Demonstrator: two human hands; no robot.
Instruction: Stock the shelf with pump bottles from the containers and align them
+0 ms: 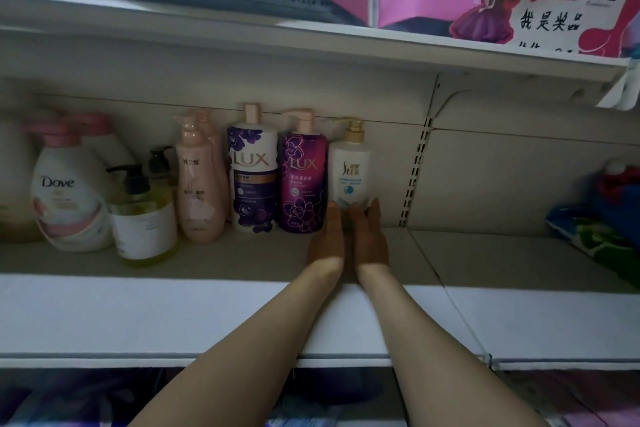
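Two bare forearms rise from the bottom of the frame over the white front edge of the shelf [173, 315] to the middle of the picture. At their ends the left hand [327, 241] and the right hand [370, 239] lie side by side, palms inward, fingers straight and close together, touching the foot of a white bottle [349, 170] from either side. That bottle stands upright at the centre, against the back panel; it has a gold pump head, a slim waisted body and a label with blue-green print low down. Just left of it, touching or nearly so, stands a magenta bottle [304, 180] with a pink pump and orchid print, then a taller purple-and-white bottle [252, 170] of the same brand. Further left come two slim pink bottles [199, 184], one behind the other, a clear bottle [145, 215] of yellow liquid with a black pump, and a rounded white bottle [67, 198] with a pink cap. Bright folded cloth [599, 215] lies at the right edge.
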